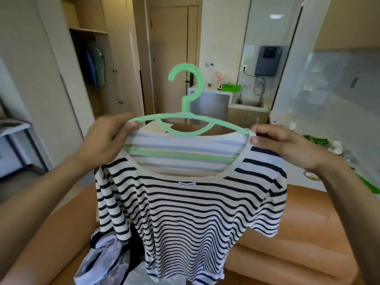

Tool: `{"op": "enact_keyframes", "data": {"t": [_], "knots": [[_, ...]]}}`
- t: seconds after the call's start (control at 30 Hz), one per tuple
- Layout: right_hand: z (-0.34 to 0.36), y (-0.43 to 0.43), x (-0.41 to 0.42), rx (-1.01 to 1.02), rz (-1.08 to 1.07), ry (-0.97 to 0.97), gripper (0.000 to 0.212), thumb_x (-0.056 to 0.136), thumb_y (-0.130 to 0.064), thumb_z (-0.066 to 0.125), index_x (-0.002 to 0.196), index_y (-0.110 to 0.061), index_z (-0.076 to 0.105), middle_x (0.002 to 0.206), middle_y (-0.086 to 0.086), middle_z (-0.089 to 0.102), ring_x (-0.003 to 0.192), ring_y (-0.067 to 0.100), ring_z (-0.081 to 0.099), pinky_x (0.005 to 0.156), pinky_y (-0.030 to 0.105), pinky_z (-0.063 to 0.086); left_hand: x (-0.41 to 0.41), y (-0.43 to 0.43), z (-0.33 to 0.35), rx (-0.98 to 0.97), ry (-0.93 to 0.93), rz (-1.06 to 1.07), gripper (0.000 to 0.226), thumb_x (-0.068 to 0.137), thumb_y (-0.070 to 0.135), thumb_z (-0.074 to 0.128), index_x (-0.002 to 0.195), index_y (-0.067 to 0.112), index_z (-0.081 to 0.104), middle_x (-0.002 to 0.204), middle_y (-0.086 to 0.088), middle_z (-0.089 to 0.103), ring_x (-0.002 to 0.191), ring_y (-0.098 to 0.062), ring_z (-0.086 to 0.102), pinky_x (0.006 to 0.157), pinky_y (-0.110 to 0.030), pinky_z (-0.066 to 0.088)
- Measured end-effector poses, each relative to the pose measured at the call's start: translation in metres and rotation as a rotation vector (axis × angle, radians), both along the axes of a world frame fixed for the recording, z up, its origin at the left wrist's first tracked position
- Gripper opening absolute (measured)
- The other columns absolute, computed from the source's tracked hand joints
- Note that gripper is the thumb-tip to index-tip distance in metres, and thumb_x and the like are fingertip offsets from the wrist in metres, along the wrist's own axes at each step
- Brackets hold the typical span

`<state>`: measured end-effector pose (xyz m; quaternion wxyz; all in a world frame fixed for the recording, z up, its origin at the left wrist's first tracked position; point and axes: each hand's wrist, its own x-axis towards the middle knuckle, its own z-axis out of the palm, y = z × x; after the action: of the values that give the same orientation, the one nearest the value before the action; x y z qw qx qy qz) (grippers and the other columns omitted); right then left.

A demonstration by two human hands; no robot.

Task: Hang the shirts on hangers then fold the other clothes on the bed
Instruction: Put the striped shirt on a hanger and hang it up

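Observation:
I hold a white shirt with dark navy stripes (189, 223) up in front of me, above the bed. A light green plastic hanger (186, 95) sits inside its neckline, hook pointing up, lower bar visible through the collar opening. My left hand (109, 138) pinches the hanger's left arm and the shirt's left shoulder. On the other side, my right hand (287, 147) grips the collar edge where it meets the hanger's right end. The left sleeve hangs bunched; the right shoulder lies over the hanger.
The bed with its orange-brown cover (298, 233) lies below. A heap of other clothes and a clear plastic bag (102, 262) sits at the lower left. An open wardrobe with hanging clothes (94, 66) stands at the far left. A sink counter (248, 105) is beyond.

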<state>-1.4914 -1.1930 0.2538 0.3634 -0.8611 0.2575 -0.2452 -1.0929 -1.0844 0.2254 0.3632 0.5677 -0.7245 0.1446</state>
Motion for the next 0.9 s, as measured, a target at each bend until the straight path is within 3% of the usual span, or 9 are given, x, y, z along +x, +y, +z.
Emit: {"op": "enact_keyframes", "data": {"t": [0.17, 0.27, 0.33, 0.43, 0.53, 0.67, 0.77, 0.83, 0.9], "knots": [[0.006, -0.007, 0.025, 0.307, 0.153, -0.097, 0.033, 0.086, -0.026, 0.07, 0.097, 0.005, 0.063, 0.087, 0.011, 0.066, 0.079, 0.022, 0.064, 0.067, 0.024, 0.052, 0.008, 0.016, 0.003, 0.073, 0.044, -0.018, 0.034, 0.105, 0.038, 0.035, 0.085, 0.018, 0.054, 0.068, 0.004, 0.053, 0.063, -0.009, 0.051, 0.061, -0.035, 0.043], [-0.001, -0.008, 0.048, 0.457, 0.178, -0.181, 0.05, 0.071, -0.033, 0.082, 0.111, -0.005, 0.074, 0.107, 0.017, 0.074, 0.093, 0.027, 0.072, 0.077, 0.031, 0.058, 0.015, 0.029, 0.003, 0.101, 0.055, 0.054, 0.024, 0.105, 0.028, 0.037, 0.092, 0.04, 0.054, 0.079, 0.023, 0.06, 0.072, 0.005, 0.056, 0.068, -0.016, 0.043], [-0.004, -0.001, 0.065, 0.468, 0.203, -0.174, 0.059, 0.072, -0.036, 0.085, 0.118, -0.002, 0.069, 0.116, 0.024, 0.07, 0.102, 0.035, 0.069, 0.087, 0.038, 0.056, 0.024, 0.041, 0.002, 0.143, 0.073, 0.162, 0.019, 0.105, 0.036, 0.038, 0.102, 0.037, 0.057, 0.089, 0.018, 0.064, 0.082, -0.001, 0.059, 0.08, -0.029, 0.05], [-0.003, 0.017, 0.088, 0.473, 0.2, -0.198, 0.075, 0.07, -0.048, 0.084, 0.121, 0.002, 0.065, 0.121, 0.026, 0.067, 0.108, 0.038, 0.066, 0.098, 0.047, 0.049, 0.039, 0.064, -0.001, 0.151, 0.123, 0.339, 0.046, 0.096, 0.049, 0.044, 0.128, 0.017, 0.056, 0.119, -0.002, 0.061, 0.106, -0.019, 0.057, 0.094, -0.047, 0.049], [0.003, 0.04, 0.11, 0.461, 0.145, -0.234, 0.064, 0.069, -0.055, 0.081, 0.12, -0.019, 0.071, 0.117, 0.007, 0.074, 0.109, 0.028, 0.07, 0.103, 0.05, 0.051, 0.042, 0.092, -0.005, 0.088, 0.262, 0.462, 0.053, 0.097, 0.039, 0.058, 0.142, 0.014, 0.046, 0.139, -0.009, 0.051, 0.126, -0.023, 0.049, 0.104, -0.032, 0.038], [0.027, 0.082, 0.147, 0.437, 0.128, -0.296, 0.011, 0.09, -0.038, 0.069, 0.094, -0.031, 0.075, 0.095, -0.004, 0.079, 0.09, 0.015, 0.074, 0.085, 0.037, 0.058, 0.052, 0.136, 0.004, -0.132, 0.458, 0.62, 0.057, 0.096, 0.032, 0.062, 0.146, 0.016, 0.041, 0.144, -0.008, 0.046, 0.13, -0.021, 0.045, 0.106, -0.028, 0.034], [0.053, 0.115, 0.184, 0.425, 0.202, -0.331, 0.017, 0.091, -0.036, 0.071, 0.101, -0.025, 0.079, 0.096, -0.002, 0.079, 0.092, 0.015, 0.075, 0.09, 0.038, 0.059, 0.062, 0.176, 0.017, -0.115, 0.684, 0.603, 0.062, 0.088, 0.056, 0.057, 0.141, 0.024, 0.049, 0.14, 0.004, 0.054, 0.13, -0.014, 0.05, 0.108, -0.04, 0.043], [0.069, 0.138, 0.211, 0.432, 0.249, -0.333, 0.035, 0.088, -0.038, 0.071, 0.117, -0.018, 0.073, 0.107, 0.006, 0.077, 0.103, 0.026, 0.073, 0.095, 0.042, 0.056, 0.068, 0.203, 0.021, -0.108, 0.781, 0.578, 0.048, 0.095, 0.049, 0.056, 0.136, 0.024, 0.054, 0.135, 0.007, 0.057, 0.127, -0.013, 0.052, 0.102, -0.031, 0.044], [0.085, 0.165, 0.238, 0.422, 0.291, -0.339, 0.025, 0.095, -0.033, 0.065, 0.109, -0.014, 0.074, 0.097, 0.007, 0.078, 0.093, 0.025, 0.075, 0.081, 0.035, 0.06, 0.074, 0.233, 0.028, -0.109, 0.807, 0.578, 0.034, 0.102, 0.036, 0.052, 0.133, 0.022, 0.056, 0.127, 0.009, 0.058, 0.117, -0.008, 0.053, 0.09, -0.012, 0.041]]}}
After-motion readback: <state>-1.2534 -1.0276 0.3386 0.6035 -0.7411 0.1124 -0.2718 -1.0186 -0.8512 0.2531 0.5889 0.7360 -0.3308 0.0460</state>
